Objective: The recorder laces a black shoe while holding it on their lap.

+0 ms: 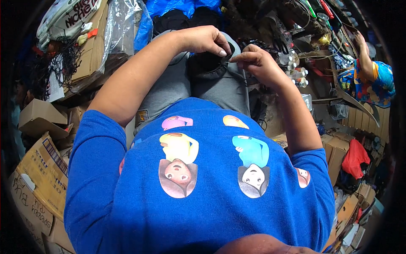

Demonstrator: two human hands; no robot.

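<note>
- Left hand fingers pinch the top rim of a dark round fabric piece, thumb tucked behind it; grip closed on the piece.
- Right hand fingers are pinched together at the same rim, just beside the left fingertips. Looks like a thin thread or cord between them, too fine to confirm.
- The fabric piece sits on the lap, on the grey trousers, between both knees, its gathered edge toward the body.
- Judgement: fine edge work, so hold the rim taut with the left pinch, keep the right pinch close to it, and work in short pulls. Resting the piece on the thigh gives support.
- A black cord trails off the piece's right side across the thigh; a snag risk for the right wrist.
- Around: cardboard boxes stacked left, clear plastic sheeting and blue bags upper left, small spools well apart on the right, red bag lower right.
- Another person in a patterned sleeve works at far right, clear of the hands.
- Clutter crowds both sides; elbow room is tight.
</note>
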